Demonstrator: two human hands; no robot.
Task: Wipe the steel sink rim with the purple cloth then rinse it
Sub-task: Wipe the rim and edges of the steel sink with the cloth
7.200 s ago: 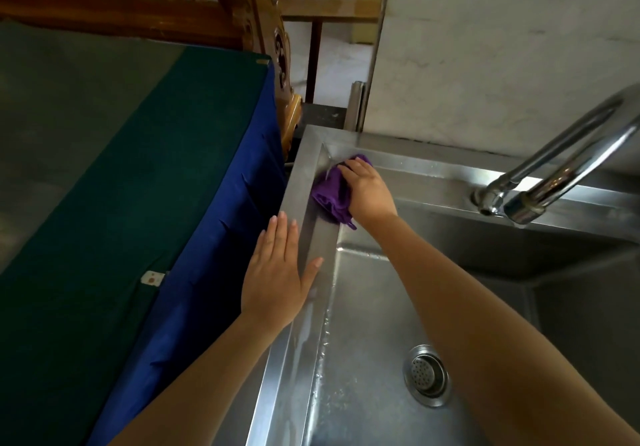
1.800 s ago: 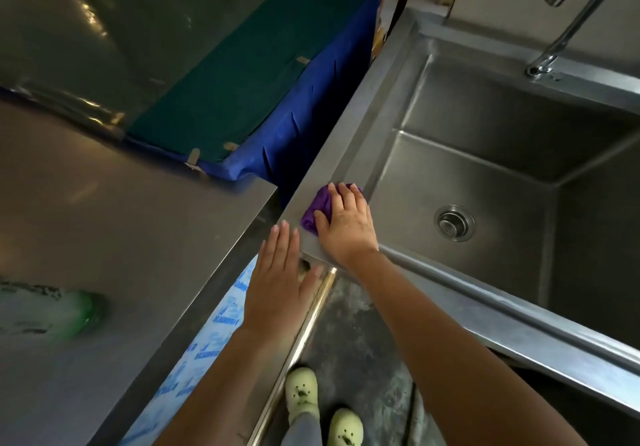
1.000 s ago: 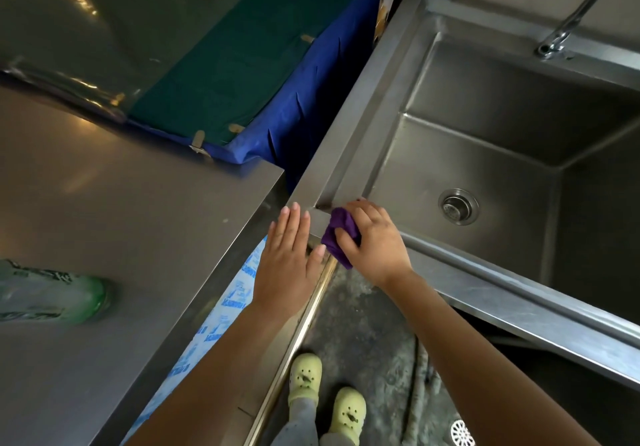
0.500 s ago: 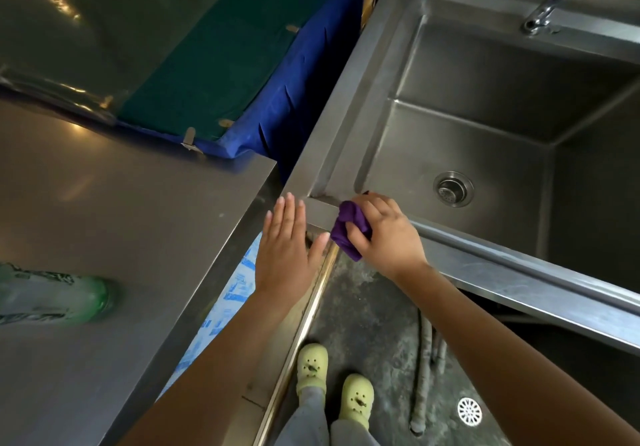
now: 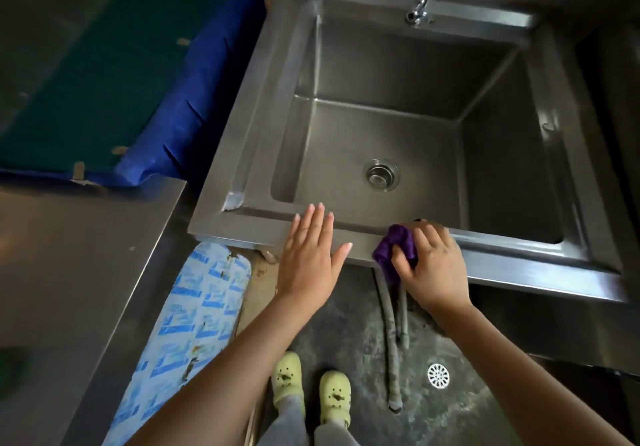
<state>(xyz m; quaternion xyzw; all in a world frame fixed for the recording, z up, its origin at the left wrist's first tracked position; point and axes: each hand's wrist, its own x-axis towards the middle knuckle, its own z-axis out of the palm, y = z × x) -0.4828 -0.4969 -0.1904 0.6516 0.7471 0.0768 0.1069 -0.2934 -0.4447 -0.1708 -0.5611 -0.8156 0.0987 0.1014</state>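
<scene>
Steel sink (image 5: 346, 238) fills the corner; her right hand (image 5: 433, 269), fingers bunched around the purple cloth (image 5: 398, 241), has moved from the left corner onto the front rim, left hand (image 5: 308, 258) splayed flat alongside; rinsing remains.

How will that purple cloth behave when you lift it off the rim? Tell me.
Probably floppy: the purple cloth bunches under the right hand and a fold hangs off the sink rim. It likely weighs little, being gripped in one hand. It should not roll or slide.
</scene>
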